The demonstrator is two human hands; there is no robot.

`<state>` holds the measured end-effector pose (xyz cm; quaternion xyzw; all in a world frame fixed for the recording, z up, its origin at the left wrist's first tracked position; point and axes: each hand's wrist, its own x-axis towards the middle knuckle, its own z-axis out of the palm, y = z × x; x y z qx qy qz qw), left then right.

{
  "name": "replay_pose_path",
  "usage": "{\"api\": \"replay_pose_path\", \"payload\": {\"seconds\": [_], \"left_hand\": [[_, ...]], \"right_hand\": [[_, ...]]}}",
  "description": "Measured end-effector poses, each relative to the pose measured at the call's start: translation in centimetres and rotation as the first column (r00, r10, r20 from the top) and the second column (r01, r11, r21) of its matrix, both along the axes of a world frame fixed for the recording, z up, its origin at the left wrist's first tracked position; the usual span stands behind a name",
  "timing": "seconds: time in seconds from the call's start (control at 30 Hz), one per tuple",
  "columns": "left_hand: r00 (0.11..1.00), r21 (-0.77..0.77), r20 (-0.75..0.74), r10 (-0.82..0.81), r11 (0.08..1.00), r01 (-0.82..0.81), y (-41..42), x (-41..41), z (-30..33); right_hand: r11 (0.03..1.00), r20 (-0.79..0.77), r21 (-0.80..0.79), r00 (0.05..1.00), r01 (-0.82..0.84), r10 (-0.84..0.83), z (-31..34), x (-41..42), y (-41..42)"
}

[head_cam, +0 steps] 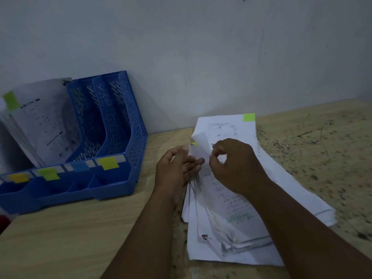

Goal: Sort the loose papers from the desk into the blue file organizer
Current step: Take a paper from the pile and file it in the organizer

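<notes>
Head view, dim and soft: the print on every sheet is too blurred to read, and the blue file organizer runs off the left edge, so its leftmost slot is only partly seen. A red thing at the far left is cut off and cannot be told. The organizer stands on the tabletop against the wall; sheets with a green tab lean in its left slots, while the two right slots show only perforated blue dividers. Colored labels line its front: yellow, green, blue, yellow-green. Well to the right lies the loose pile of papers, white, fanned and uneven, a green sticky note at the top corner, a small yellow tab on a raised sheet. Both hands work at that sheet over the pile: the left hand with fingers nearly straight along the paper's edge, the right hand curled, thumb and forefinger pinching it.
</notes>
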<state>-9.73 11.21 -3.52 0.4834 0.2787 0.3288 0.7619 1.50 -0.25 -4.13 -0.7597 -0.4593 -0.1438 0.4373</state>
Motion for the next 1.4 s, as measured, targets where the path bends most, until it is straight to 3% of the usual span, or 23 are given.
{"api": "replay_pose_path", "payload": {"seconds": [0.07,0.17,0.3,0.43,0.57,0.7,0.87,1.0,1.23,1.4], "left_hand": [[0.998,-0.127,0.0,-0.066,0.99,0.065,0.3,0.1,0.0],[0.981,-0.244,0.027,-0.193,0.95,0.193,0.8,-0.2,0.0],[0.973,-0.178,-0.044,-0.225,0.96,0.214,1.0,-0.5,-0.3],[0.98,-0.024,-0.138,-0.142,0.99,0.14,0.9,-0.6,-0.4],[0.995,0.029,-0.023,-0.092,0.995,0.093,1.0,-0.6,-0.2],[0.991,-0.012,0.105,-0.078,0.997,0.08,1.0,-0.7,0.4],[0.994,0.021,0.105,-0.036,0.999,0.034,1.5,-1.8,1.5],[0.996,0.093,0.048,-0.075,0.993,0.07,2.5,-4.3,3.6],[0.995,0.291,-0.002,-0.101,0.952,0.097,4.6,-7.7,7.5],[0.993,0.5,-0.108,-0.053,0.86,0.1,7.0,-10.1,9.9]], "right_hand": [[0.992,-0.034,0.083,0.995,-0.091,0.094,0.4,-0.1,-0.1],[0.955,-0.106,-0.02,0.951,-0.294,0.291,0.8,-0.8,-0.4],[0.898,-0.167,-0.135,0.903,-0.418,0.395,0.5,-1.8,-0.3],[0.955,-0.177,-0.096,0.949,-0.28,0.26,0.2,-1.7,0.1],[0.991,-0.149,-0.131,0.989,-0.017,-0.002,-0.9,-0.5,0.6],[0.988,-0.344,-0.129,0.931,0.078,-0.119,-0.4,-0.1,0.7],[0.998,-0.466,0.019,0.884,0.054,-0.039,0.6,-1.2,0.9],[0.992,-0.617,0.1,0.787,0.071,0.006,1.8,-2.3,1.9],[0.981,-0.635,0.19,0.76,-0.022,0.141,3.1,-4.6,3.4],[0.968,-0.683,0.23,0.693,-0.099,0.233,3.5,-6.1,5.2]]}}
